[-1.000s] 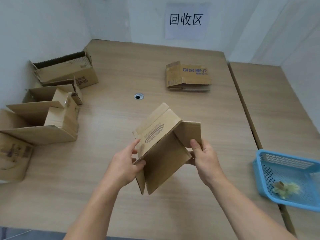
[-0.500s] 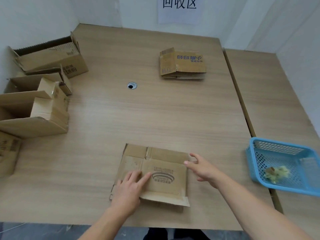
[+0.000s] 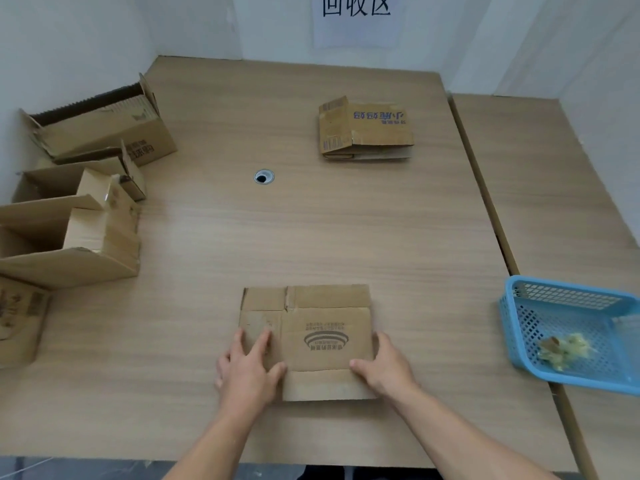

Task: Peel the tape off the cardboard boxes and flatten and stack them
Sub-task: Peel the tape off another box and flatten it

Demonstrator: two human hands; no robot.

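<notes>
Flattened box (image 3: 322, 344) lies flat near the desk (image 3: 346, 223) front edge, roughly mid-width, printed logo up. Left hand (image 3: 247, 368) rests on its left part, fingers straight and spread, palm down, thumb on the panel. Right hand (image 3: 384, 365) sits at the box's right edge, thumb on top pointing left, fingers fairly straight alongside the edge; no pinch seen on either side. The box lies between the two hands, w/ flaps sticking out at far and near sides.

Bare desk beyond the box toward the far edge, w/ only a cable hole (image 3: 264, 176) mid-desk. Stack of flattened boxes (image 3: 367, 129) sits toward the far right, well apart. Open boxes (image 3: 86, 258) crowd the left edge. Blue basket (image 3: 509, 327) w/ tape scraps (image 3: 564, 348) sits at the right edge.

Cardboard is plain brown, creased, top flaps split by a slit.
</notes>
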